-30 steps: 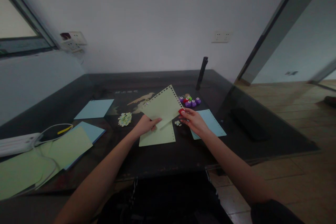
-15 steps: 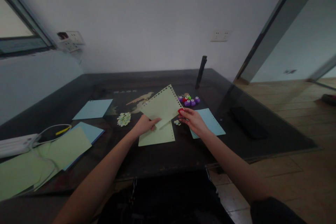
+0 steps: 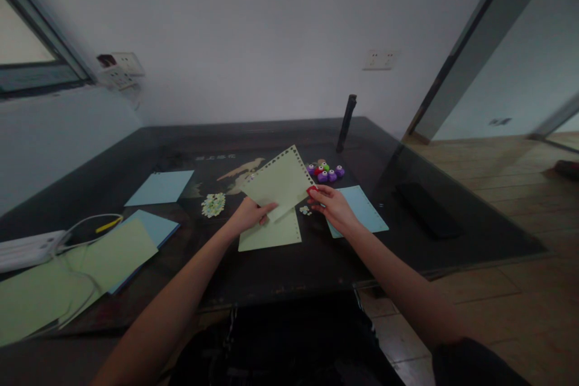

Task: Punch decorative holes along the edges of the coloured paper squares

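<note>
Head camera shows a dark table (image 3: 316,265) with pale writing printed near its far edge, too small and blurred to read. Left hand (image 3: 248,217) pinches the near corner of a green sheet (image 3: 280,182) with a punched, dotted border and holds it tilted above the middle of the table. Right hand (image 3: 332,208) is closed on a small red punch (image 3: 312,191) at the right edge of this sheet. Compared with half a second ago, both hands and the sheet have stayed almost in the same place. A second green sheet (image 3: 271,235) lies flat under them, toward the near edge. A blue sheet (image 3: 364,208) lies just right of the right hand. A cluster of purple, red and green punches (image 3: 325,172) sits behind it, and a heap of small paper cut-outs (image 3: 213,205) lies left of the held sheet.
</note>
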Action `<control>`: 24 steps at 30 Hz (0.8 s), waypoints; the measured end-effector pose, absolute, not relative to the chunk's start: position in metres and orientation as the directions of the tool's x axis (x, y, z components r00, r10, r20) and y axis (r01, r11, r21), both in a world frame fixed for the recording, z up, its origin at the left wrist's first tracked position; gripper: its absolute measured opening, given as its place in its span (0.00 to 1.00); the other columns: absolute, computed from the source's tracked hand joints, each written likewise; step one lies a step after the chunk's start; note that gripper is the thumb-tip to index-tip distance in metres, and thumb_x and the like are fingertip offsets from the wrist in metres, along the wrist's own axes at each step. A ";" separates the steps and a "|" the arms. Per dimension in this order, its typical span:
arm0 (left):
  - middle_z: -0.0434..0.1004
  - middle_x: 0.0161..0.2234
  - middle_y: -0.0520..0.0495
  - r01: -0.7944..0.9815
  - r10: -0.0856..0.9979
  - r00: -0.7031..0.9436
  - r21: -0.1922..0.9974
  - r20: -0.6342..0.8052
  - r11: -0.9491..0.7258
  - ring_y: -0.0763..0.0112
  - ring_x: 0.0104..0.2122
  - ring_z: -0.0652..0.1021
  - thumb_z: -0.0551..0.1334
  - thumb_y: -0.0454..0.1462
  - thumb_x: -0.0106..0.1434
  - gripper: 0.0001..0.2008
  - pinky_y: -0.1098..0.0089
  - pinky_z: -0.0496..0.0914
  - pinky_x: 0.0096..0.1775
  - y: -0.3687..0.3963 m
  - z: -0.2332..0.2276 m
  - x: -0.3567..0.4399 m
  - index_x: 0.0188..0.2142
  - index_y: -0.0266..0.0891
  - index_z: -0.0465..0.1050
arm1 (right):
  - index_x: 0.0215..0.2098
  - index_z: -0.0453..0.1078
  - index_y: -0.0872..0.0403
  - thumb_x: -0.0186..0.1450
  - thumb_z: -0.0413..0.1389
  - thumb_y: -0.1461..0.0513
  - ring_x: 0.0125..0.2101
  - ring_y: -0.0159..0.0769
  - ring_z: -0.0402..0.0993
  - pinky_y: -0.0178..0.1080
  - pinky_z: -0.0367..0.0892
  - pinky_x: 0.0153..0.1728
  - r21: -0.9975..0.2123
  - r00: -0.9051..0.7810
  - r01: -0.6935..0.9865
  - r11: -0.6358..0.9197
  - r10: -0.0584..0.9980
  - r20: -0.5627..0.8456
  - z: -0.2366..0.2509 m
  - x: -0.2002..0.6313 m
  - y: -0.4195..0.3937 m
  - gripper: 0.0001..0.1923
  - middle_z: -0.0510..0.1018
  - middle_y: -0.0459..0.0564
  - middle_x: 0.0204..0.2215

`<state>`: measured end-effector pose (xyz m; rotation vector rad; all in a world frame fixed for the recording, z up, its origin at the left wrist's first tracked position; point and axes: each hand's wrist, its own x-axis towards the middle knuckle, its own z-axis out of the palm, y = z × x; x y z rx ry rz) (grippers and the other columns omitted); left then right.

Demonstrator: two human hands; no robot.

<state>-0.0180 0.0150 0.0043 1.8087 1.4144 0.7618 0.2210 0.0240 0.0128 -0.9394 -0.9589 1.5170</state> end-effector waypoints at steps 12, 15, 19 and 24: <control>0.61 0.10 0.55 0.581 0.968 0.247 0.794 0.037 -0.178 0.78 0.14 0.63 0.58 0.46 0.59 0.21 0.73 0.63 0.26 0.017 0.001 -0.020 0.15 0.38 0.62 | 0.30 0.73 0.54 0.45 0.68 0.56 0.26 0.27 0.71 0.30 0.59 0.21 -0.954 -0.109 -0.278 -0.111 0.991 -0.083 0.019 0.221 0.021 0.17 0.76 0.45 0.29; 0.61 0.10 0.55 0.575 0.968 0.247 0.799 0.034 -0.175 0.78 0.14 0.63 0.58 0.46 0.59 0.21 0.73 0.63 0.26 0.017 0.000 -0.021 0.15 0.38 0.62 | 0.30 0.73 0.54 0.45 0.68 0.56 0.26 0.28 0.71 0.31 0.58 0.21 -0.956 -0.106 -0.275 -0.102 0.991 -0.076 0.017 0.222 0.022 0.17 0.76 0.46 0.28; 0.61 0.09 0.55 0.576 0.971 0.239 0.801 0.025 -0.163 0.78 0.13 0.63 0.58 0.46 0.59 0.21 0.74 0.62 0.25 0.016 0.001 -0.020 0.15 0.38 0.61 | 0.29 0.73 0.54 0.45 0.68 0.55 0.28 0.31 0.73 0.31 0.59 0.22 -0.957 -0.107 -0.275 -0.092 0.992 -0.065 0.016 0.222 0.023 0.16 0.76 0.47 0.28; 0.61 0.09 0.54 0.581 0.973 0.230 0.799 0.019 -0.153 0.78 0.13 0.62 0.58 0.46 0.58 0.21 0.74 0.62 0.24 0.015 0.004 -0.018 0.14 0.38 0.61 | 0.30 0.73 0.53 0.46 0.68 0.55 0.30 0.32 0.72 0.32 0.61 0.24 -0.962 -0.108 -0.262 -0.071 0.993 -0.044 0.014 0.222 0.023 0.16 0.77 0.47 0.29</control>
